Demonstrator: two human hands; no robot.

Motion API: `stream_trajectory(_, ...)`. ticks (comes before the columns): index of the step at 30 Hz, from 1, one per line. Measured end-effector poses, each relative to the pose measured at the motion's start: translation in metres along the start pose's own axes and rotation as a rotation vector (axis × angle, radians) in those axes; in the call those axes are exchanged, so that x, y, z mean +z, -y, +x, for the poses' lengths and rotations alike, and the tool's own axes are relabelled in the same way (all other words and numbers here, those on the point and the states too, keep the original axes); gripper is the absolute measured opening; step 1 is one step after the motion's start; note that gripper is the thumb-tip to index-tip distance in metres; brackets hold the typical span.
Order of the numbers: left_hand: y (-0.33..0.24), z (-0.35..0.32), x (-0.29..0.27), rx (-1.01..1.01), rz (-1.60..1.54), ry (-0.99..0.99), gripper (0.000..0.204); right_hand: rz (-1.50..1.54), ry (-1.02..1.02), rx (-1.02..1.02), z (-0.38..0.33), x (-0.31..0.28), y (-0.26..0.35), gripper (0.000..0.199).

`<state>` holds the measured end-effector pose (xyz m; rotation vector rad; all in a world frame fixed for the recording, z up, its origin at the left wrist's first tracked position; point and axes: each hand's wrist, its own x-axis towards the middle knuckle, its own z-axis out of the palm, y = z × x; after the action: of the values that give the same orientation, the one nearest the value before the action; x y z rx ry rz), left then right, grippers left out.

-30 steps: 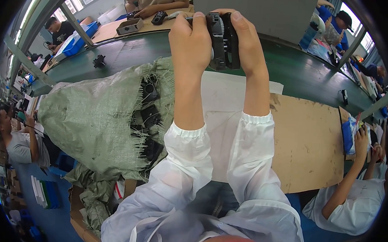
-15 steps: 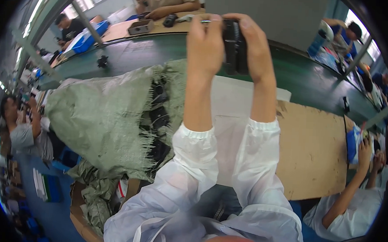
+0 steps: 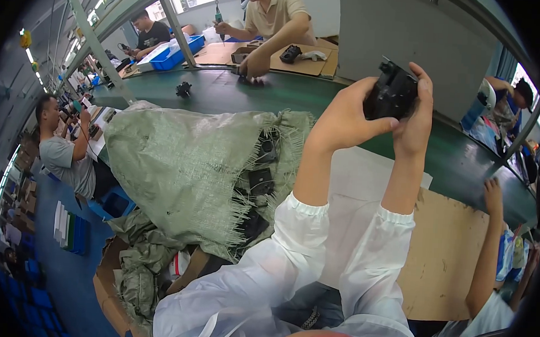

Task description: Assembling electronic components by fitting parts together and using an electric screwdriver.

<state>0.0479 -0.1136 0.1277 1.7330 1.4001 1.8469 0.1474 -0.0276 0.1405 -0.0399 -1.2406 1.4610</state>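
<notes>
Held up over the work surface is a black moulded plastic part [image 3: 391, 94], blocky, with small projections at its top. My left hand [image 3: 349, 114] grips it from the left, the thumb laid across its lower edge. From the right, my right hand [image 3: 416, 118] wraps its side, fingertips at the upper corner. Below my forearms lies a white sheet [image 3: 364, 179]. To the left, a green woven sack [image 3: 178, 170] lies with its frayed mouth turned toward my left arm, and black plastic parts [image 3: 262, 181] show inside it.
A green conveyor belt [image 3: 225, 93] crosses beyond, carrying a small black part [image 3: 184, 89]. Brown cardboard [image 3: 442, 257] lies at right. An opened carton [image 3: 108, 282] with crumpled sacking stands lower left. Co-workers sit across the belt and at both sides; one reaches onto the belt.
The black part has been turned and now shows a broader face. My view has shifted, so everything sits lower and further right. The co-worker opposite has reached down to the belt.
</notes>
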Motion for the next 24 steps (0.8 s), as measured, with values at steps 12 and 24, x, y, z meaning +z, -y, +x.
stream_trajectory(12,0.004,0.002,-0.007,0.082,-0.227,-0.153,0.048,0.102,0.204,0.016,0.004,-0.020,0.003,0.039)
stream_trajectory(24,0.005,0.002,0.000,0.123,-0.181,-0.111,0.043,0.117,0.246,-0.069,0.007,-0.032,0.000,0.036)
